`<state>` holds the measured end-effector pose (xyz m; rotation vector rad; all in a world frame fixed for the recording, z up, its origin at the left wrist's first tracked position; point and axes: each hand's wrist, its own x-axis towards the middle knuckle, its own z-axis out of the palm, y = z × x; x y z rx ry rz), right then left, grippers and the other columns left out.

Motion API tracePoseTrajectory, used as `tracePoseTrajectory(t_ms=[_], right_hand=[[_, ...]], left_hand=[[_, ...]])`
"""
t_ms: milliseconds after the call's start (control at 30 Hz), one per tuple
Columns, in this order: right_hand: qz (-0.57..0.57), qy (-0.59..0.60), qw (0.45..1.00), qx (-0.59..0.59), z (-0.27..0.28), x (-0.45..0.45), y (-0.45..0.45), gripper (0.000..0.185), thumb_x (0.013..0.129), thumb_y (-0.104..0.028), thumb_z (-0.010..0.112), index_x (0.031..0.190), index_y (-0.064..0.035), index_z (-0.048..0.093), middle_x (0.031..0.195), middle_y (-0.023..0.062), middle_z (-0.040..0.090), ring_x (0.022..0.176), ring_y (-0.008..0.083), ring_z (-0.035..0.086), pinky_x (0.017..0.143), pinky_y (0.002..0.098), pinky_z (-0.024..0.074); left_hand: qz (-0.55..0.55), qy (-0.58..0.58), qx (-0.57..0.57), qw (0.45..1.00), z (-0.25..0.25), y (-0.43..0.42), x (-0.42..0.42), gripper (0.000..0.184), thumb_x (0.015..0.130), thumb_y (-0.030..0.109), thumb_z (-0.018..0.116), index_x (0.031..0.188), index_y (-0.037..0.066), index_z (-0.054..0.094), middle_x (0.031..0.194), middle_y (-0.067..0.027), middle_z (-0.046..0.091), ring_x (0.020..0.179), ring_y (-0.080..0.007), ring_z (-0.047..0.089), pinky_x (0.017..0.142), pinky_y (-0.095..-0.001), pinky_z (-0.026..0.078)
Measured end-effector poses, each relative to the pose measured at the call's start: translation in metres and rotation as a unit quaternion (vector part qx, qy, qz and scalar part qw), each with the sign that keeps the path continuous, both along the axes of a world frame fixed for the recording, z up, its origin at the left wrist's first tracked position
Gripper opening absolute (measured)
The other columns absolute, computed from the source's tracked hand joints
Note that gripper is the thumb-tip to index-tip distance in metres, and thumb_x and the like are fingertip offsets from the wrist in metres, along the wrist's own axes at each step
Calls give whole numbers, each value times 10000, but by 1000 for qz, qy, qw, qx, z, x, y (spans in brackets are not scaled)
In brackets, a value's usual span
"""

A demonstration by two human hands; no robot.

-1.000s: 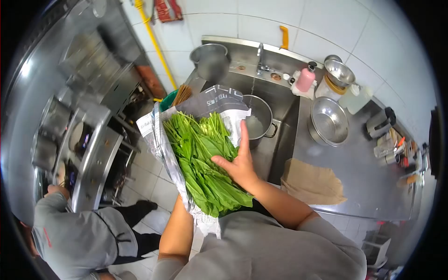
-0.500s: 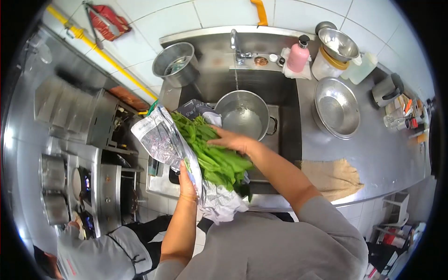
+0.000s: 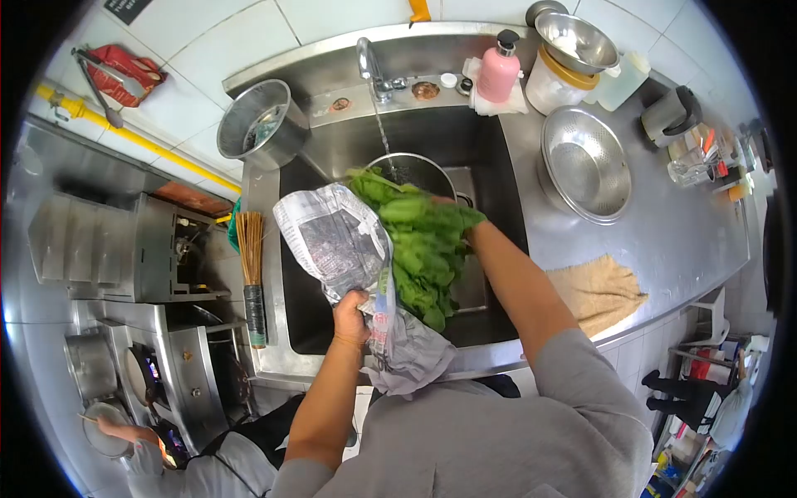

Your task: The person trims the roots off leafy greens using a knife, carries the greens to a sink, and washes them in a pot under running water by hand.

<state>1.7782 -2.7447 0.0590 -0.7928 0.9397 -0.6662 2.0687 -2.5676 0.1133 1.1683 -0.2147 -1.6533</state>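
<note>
My left hand is closed on the crumpled newspaper, which is wrapped along the left side of a bunch of leafy greens. Leaves cover most of my right hand, which reaches into the bunch from the right and grips it; its fingers are hidden. Behind the greens, a metal pot stands in the sink, partly covered by the leaves. Water runs from the faucet into the pot.
A metal pot and a stick brush sit left of the sink. On the right are a pink pump bottle, a colander and a brown cloth. Another person's hand is over the stove at lower left.
The view has shifted. The greens and newspaper have moved over the sink toward the pot. My right hand went from lying on top of the leaves to being mostly hidden among them.
</note>
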Motion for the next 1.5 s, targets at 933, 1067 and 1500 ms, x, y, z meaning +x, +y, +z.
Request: tracePoseTrajectory(t_ms=[933, 1067, 1500], right_hand=[[145, 461, 798, -360, 102, 128, 76, 949, 914, -671, 698, 1650, -162, 381, 1414, 213, 632, 1365, 413, 528, 1230, 763, 45], [100, 509, 772, -367, 58, 120, 62, 735, 937, -413, 757, 1591, -238, 471, 1230, 125, 729, 1230, 336, 630, 1220, 733, 139], [157, 504, 583, -617, 63, 119, 65, 535, 888, -322, 752, 1417, -329, 678, 1576, 129, 469, 1473, 436, 407, 1221, 787, 120]], left_hand=[[-7, 274, -124, 954, 10, 13, 46, 534, 708, 314, 548, 1085, 11, 776, 1000, -182, 761, 1444, -515, 478, 1172, -836, 243], [-72, 261, -186, 945, -4, 3, 60, 532, 720, 308, 550, 1115, 34, 778, 961, -144, 769, 1510, -530, 384, 1195, -821, 203], [-100, 277, -198, 935, 39, 5, 44, 792, 739, 336, 518, 1453, 8, 615, 1533, -284, 545, 1572, -510, 285, 1253, -722, 219]])
